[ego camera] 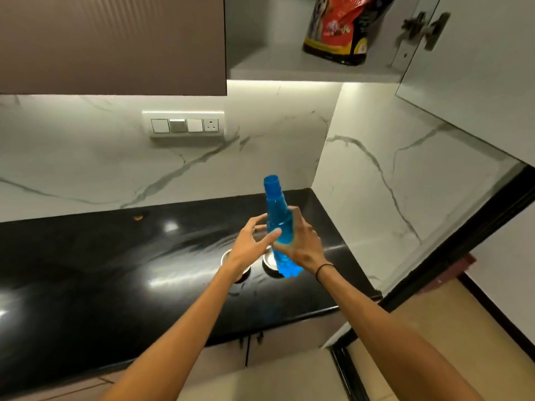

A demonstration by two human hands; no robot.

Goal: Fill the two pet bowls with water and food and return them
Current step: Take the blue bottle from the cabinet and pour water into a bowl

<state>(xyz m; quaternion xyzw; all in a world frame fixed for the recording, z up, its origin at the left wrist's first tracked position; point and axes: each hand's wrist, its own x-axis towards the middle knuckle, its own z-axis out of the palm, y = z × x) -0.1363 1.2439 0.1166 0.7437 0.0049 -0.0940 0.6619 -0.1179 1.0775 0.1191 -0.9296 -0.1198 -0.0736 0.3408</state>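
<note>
Steel pet bowls point(267, 260) wait on the black counter point(115, 256); right hand point(301, 244) grips the blue plastic bottle point(278, 224), left hand point(252, 241) spread beside it. Watering step; uncapping likely next.

I read this location as a domestic kitchen. A polished black tabletop point(115, 256) runs into a corner, backed by white marble-pattern wall panels point(86, 169) lit by an under-cabinet light strip. A switch plate with a socket point(186, 125) is mounted on the wall. Above, I see a brown wall cabinet point(113, 44) and an open cabinet whose shelf point(289, 69) carries a pet food bag point(344, 27). Base cabinet doors point(275, 348) sit under the tabletop.
</note>
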